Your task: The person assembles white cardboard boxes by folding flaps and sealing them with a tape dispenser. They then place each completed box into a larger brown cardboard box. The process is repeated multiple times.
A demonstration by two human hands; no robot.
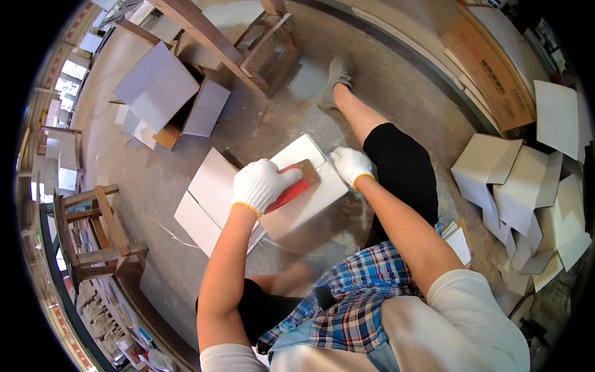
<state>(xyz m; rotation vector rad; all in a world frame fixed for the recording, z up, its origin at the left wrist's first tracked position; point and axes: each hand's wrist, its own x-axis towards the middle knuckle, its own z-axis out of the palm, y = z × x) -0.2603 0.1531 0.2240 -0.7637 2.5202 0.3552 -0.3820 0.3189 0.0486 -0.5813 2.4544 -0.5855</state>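
A white cardboard box (297,214) lies on the floor between my legs, its long flaps (207,198) spread out to the left. My left hand (260,185), in a white knit glove with a yellow cuff, is closed over a flat red piece with a brown end (291,191) on top of the box. What kind of thing this piece is, I cannot make out. My right hand (351,166), gloved the same way, grips the box's right edge, with its fingertips partly hidden.
Several open white boxes (514,180) are heaped at the right. Another open box (170,99) stands at the far left near a wooden frame (214,37). A wooden stool (102,229) is at the left. A long brown carton (489,68) leans at the upper right.
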